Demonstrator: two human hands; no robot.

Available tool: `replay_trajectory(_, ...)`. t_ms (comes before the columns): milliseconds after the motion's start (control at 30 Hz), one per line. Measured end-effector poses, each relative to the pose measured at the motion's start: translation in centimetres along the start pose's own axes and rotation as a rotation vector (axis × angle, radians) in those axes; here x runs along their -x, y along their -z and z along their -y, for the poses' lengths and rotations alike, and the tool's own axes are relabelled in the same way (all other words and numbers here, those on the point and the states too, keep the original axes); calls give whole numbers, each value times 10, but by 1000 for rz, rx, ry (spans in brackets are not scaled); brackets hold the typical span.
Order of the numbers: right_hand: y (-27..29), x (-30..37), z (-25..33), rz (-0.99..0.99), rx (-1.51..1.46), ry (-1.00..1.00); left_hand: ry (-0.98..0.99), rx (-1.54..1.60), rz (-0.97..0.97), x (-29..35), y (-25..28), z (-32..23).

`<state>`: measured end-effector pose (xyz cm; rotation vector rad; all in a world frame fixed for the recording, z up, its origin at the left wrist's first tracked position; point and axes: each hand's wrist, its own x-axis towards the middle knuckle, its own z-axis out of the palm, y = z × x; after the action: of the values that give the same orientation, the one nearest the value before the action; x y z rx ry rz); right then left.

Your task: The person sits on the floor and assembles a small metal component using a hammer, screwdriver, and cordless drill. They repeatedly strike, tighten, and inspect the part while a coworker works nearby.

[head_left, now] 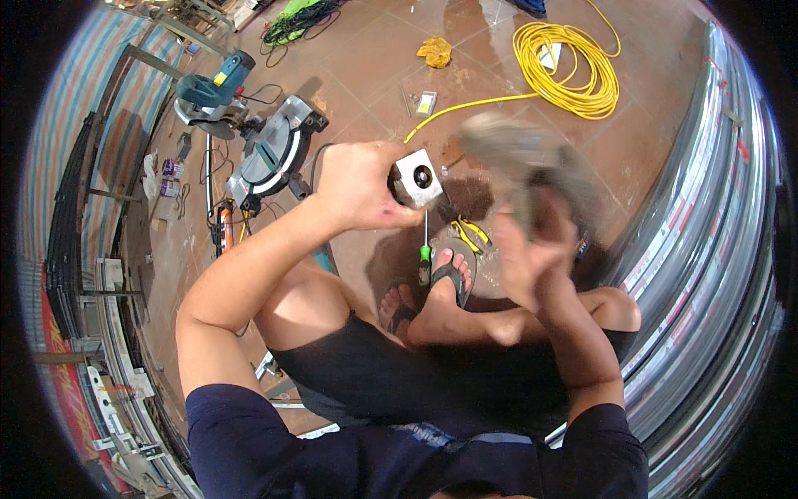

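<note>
Out in front of me, my right hand (534, 249) wraps some grey thing (511, 145), too blurred to name. Beyond, my left hand (357, 187) curls its fingers snugly round a white-faced block (418, 176). A slip could knock those knuckles; a loose hold could drop the block floorward.
</note>
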<state>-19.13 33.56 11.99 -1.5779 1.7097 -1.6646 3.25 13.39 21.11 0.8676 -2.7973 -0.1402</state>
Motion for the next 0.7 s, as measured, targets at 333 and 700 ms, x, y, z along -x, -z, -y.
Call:
replay_trajectory(333, -38, 3, -8, 270, -28, -248, -53, 28, -8, 1, -4, -1)
replay_trajectory(700, -3, -10, 11, -58, 44, -44, -48, 48, -59, -2, -10, 2)
